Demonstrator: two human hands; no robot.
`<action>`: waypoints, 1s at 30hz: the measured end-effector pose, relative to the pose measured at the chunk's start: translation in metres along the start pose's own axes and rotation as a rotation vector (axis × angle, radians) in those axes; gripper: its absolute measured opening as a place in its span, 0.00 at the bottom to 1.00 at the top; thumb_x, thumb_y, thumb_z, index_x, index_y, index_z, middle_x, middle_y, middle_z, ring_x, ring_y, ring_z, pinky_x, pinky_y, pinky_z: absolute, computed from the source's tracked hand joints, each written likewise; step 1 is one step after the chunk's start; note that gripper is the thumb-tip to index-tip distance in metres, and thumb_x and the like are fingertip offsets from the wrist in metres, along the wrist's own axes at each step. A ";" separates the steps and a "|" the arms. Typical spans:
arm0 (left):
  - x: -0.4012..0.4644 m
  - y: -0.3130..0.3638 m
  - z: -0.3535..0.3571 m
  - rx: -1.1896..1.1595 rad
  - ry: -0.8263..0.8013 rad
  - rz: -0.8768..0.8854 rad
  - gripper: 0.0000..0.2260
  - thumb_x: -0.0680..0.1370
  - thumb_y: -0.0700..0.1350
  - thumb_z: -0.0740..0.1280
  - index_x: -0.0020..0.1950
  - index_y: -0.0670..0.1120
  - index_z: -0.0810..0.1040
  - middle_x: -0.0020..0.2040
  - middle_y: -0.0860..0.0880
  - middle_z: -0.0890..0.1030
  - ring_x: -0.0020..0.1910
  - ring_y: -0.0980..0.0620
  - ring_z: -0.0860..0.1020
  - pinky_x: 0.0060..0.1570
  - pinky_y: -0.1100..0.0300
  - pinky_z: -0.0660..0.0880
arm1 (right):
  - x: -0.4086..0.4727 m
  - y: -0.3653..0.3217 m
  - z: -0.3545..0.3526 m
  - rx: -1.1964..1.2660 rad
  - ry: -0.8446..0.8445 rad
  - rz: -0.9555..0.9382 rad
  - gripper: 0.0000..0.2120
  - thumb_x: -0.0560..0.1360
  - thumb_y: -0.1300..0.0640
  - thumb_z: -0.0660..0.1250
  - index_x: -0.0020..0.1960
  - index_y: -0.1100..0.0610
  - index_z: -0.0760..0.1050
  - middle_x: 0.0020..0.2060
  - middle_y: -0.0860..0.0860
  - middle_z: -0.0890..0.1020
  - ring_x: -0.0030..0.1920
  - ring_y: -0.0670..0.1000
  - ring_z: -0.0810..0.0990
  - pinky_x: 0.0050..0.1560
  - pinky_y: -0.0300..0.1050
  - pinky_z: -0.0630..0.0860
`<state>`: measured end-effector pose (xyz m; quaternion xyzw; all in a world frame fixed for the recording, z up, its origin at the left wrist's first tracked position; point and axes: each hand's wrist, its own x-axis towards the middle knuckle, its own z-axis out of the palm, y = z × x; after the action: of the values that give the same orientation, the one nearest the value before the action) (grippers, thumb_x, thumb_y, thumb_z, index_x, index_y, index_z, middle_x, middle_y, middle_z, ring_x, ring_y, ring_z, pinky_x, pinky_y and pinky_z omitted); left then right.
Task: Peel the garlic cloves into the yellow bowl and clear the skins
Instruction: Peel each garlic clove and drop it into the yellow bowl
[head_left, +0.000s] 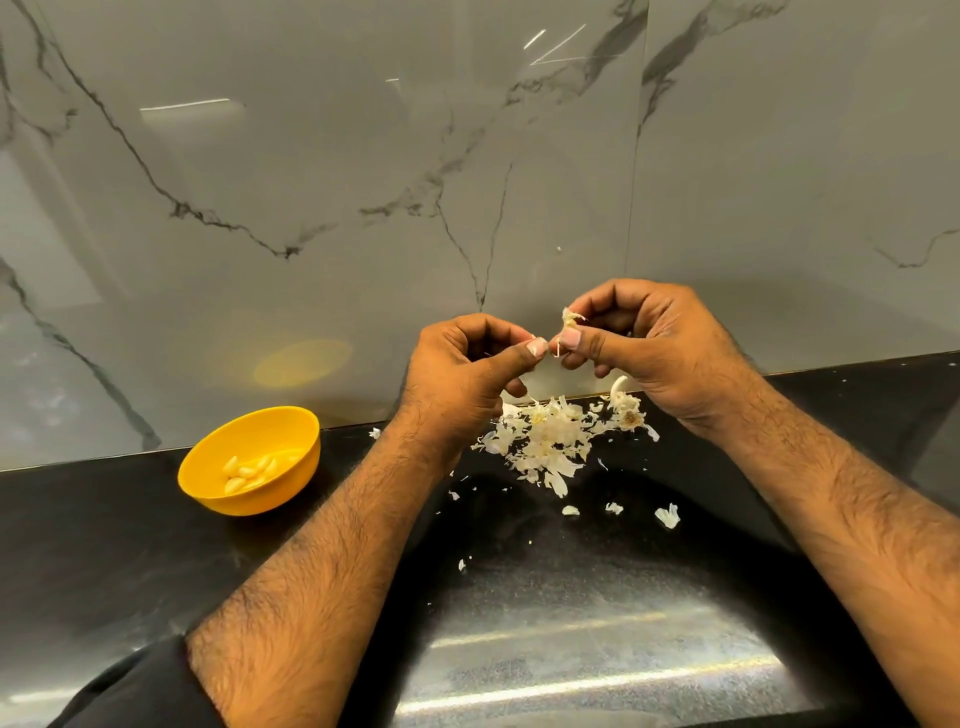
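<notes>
My right hand (654, 353) pinches a small garlic clove (570, 319) with loose skin between thumb and fingers, held above the counter. My left hand (467, 374) is curled close beside it, its thumb tip almost touching the clove; whether it grips a bit of skin is hidden. Below both hands lies a pile of white garlic skins (550, 439), with a garlic root stub (630, 414) at its right end. The yellow bowl (208, 478) stands to the left with several peeled cloves (249, 470) inside.
Small skin scraps (667, 516) are scattered over the black stone counter (130, 545) toward me. A glossy marble wall (311, 182) rises right behind the pile and the bowl.
</notes>
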<state>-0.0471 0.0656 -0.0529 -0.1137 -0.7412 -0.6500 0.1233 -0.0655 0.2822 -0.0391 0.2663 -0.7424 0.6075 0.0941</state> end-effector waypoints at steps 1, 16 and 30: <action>0.000 0.001 0.000 -0.004 0.007 0.024 0.05 0.78 0.41 0.77 0.51 0.41 0.85 0.45 0.40 0.86 0.36 0.49 0.81 0.29 0.59 0.76 | 0.000 0.000 0.000 -0.003 -0.007 -0.001 0.11 0.76 0.58 0.76 0.57 0.59 0.82 0.46 0.55 0.89 0.46 0.56 0.88 0.45 0.49 0.82; -0.001 0.001 -0.001 0.045 -0.103 0.054 0.05 0.82 0.40 0.72 0.55 0.39 0.86 0.45 0.42 0.87 0.38 0.49 0.84 0.32 0.61 0.79 | 0.000 0.000 0.002 -0.185 0.003 -0.026 0.07 0.75 0.59 0.78 0.53 0.53 0.87 0.46 0.47 0.88 0.50 0.46 0.87 0.55 0.45 0.84; -0.002 0.000 0.005 0.113 -0.091 0.051 0.05 0.84 0.39 0.68 0.52 0.39 0.83 0.39 0.46 0.84 0.33 0.54 0.79 0.33 0.61 0.79 | -0.002 0.000 0.008 -0.260 -0.006 -0.044 0.07 0.75 0.57 0.78 0.52 0.52 0.86 0.44 0.45 0.88 0.47 0.45 0.86 0.52 0.43 0.85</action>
<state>-0.0453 0.0701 -0.0544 -0.1549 -0.7785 -0.5977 0.1122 -0.0628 0.2752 -0.0420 0.2700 -0.8091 0.5031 0.1388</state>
